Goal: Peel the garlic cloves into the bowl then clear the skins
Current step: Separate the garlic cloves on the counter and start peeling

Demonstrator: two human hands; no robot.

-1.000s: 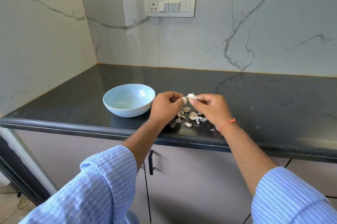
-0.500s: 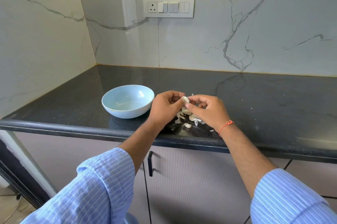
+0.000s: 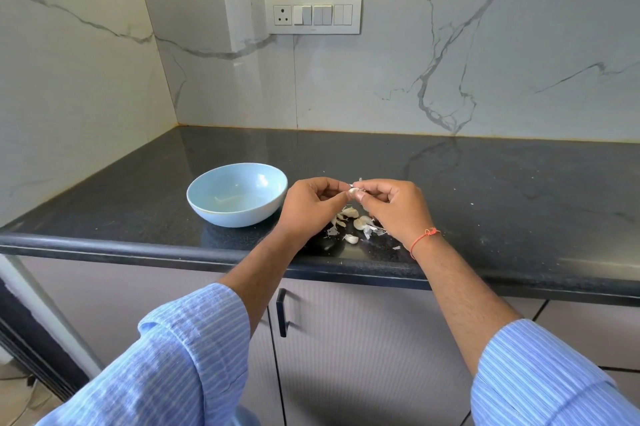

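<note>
A small white garlic clove (image 3: 353, 190) is pinched between the fingertips of my left hand (image 3: 311, 205) and my right hand (image 3: 394, 209), a little above the black counter. Both hands grip it from opposite sides. Below them lies a loose heap of garlic cloves and papery skins (image 3: 356, 223) on the counter, partly hidden by my right hand. A pale blue bowl (image 3: 207, 195) stands to the left of my hands; I see nothing in it but a reflection.
The black stone counter (image 3: 502, 197) runs right and back to marble walls. A switch panel (image 3: 313, 14) is on the back wall. Cabinet doors with a dark handle (image 3: 282, 313) are under the counter's front edge.
Both hands stayed together over the heap, working the same clove; the loose skin that stuck out a second ago is now mostly hidden between the fingertips.
</note>
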